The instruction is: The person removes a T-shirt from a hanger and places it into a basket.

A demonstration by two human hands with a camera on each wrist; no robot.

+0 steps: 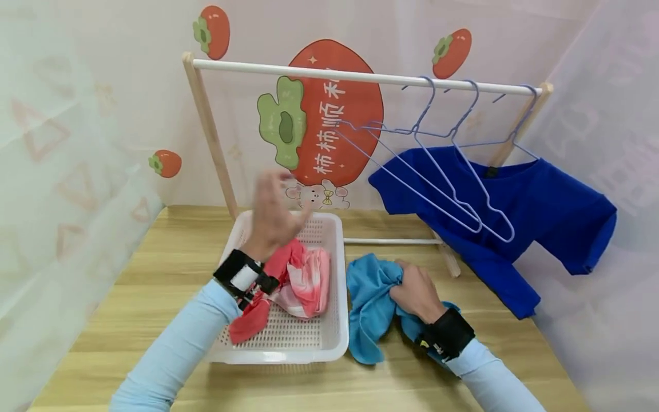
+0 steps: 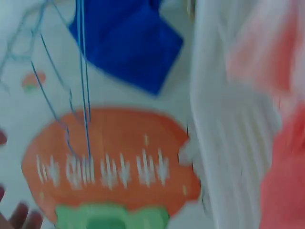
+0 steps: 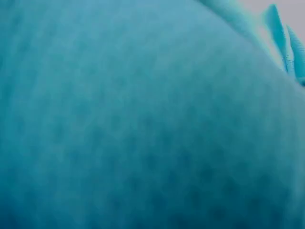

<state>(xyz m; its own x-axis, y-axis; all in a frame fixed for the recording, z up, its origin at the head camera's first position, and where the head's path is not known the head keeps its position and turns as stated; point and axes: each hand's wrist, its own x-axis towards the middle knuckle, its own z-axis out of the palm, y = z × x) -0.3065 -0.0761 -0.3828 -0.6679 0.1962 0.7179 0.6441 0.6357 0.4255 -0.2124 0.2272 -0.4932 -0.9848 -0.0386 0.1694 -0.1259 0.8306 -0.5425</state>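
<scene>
My right hand (image 1: 416, 290) grips a bunched teal-blue cloth garment (image 1: 372, 309) just right of the basket; in the right wrist view the teal fabric (image 3: 143, 114) fills nearly everything. Blurred by motion, my left hand (image 1: 273, 214) is raised over the back of the white basket (image 1: 337, 286), fingers apart and holding nothing. Inside that basket lie crumpled red and pink clothes (image 1: 309, 280). In the left wrist view, a few fingertips (image 2: 21, 217) show at the lower left, with the red cloth (image 2: 286, 176) at the right.
A clothes rack with a white rail (image 1: 309, 71) spans the back. Two bare blue hangers (image 1: 419, 131) hang on its right half. Beside them a dark blue shirt (image 1: 463, 171) hangs on another hanger (image 1: 512, 137). A lower white bar (image 1: 391, 241) runs behind the teal cloth.
</scene>
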